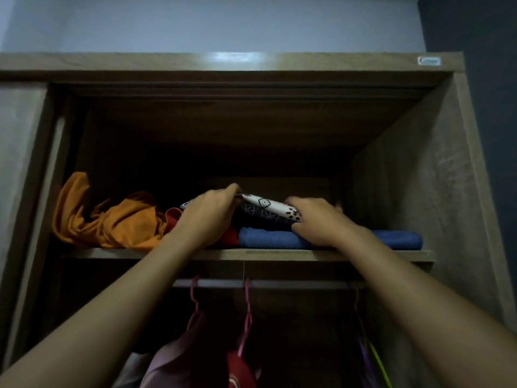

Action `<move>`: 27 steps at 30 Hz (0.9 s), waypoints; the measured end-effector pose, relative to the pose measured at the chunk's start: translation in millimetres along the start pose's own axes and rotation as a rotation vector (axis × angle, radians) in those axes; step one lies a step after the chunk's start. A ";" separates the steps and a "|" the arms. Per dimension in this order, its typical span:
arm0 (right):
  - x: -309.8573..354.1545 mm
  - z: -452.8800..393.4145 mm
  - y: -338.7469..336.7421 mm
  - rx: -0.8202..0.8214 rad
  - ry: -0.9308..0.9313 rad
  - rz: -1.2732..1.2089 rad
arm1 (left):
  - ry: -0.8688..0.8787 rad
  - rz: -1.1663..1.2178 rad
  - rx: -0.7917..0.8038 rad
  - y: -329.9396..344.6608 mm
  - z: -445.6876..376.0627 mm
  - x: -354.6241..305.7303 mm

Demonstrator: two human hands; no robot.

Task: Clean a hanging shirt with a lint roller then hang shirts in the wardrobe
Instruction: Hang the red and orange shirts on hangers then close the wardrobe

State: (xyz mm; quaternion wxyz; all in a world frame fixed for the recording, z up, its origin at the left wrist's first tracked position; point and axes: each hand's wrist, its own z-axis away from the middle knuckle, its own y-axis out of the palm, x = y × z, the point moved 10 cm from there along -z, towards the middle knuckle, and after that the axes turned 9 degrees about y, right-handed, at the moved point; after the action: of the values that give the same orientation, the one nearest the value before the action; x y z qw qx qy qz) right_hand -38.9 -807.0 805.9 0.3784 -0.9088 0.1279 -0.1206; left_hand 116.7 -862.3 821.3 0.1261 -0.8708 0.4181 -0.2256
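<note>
Dim wooden wardrobe shelf ahead: crumpled orange cloth at left; my left hand and right hand clamp a folded black-and-white patterned shirt atop folded blue cloth. I judge fetching; next, lift it clear. Pink hangers wait below.

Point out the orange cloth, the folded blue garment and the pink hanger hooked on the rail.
orange cloth (117,222), head view, on its crumpled middle.
folded blue garment (268,239), head view, on its front fold left of the right hand.
pink hanger (247,309), head view, on its neck below the rail.
</note>
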 end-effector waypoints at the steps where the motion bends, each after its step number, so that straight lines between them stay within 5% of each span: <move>1: -10.9 -5.9 -0.9 0.064 0.030 0.010 | -0.015 0.033 0.050 4.0 -1.3 4.6; 4: -33.0 -15.6 3.4 0.182 0.030 0.107 | -0.095 0.156 0.281 27.8 -2.2 15.1; 7: -42.5 -27.7 1.2 0.111 -0.022 0.164 | -0.132 0.164 0.438 50.4 -4.0 17.2; 15: -86.0 -24.2 -42.9 -0.197 -0.039 0.452 | -0.028 0.186 0.479 78.0 -46.7 -35.3; 21: -110.2 2.3 -16.2 0.201 0.131 0.268 | -0.135 0.350 0.788 93.1 -22.3 -43.6; 24: -107.7 2.6 -20.5 0.354 0.308 0.042 | -0.223 0.633 0.775 76.6 -23.0 -43.7; 27: -87.3 -20.2 -40.5 0.128 0.282 -0.040 | -0.277 0.581 0.567 78.4 -51.5 -26.9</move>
State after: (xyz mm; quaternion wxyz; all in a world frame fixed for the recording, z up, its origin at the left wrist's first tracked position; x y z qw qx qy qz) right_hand -121.6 -764.5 838.1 0.4113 -0.8593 0.1538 -0.2624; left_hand 23.7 -891.3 826.1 0.4738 -0.6699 0.5464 -0.1678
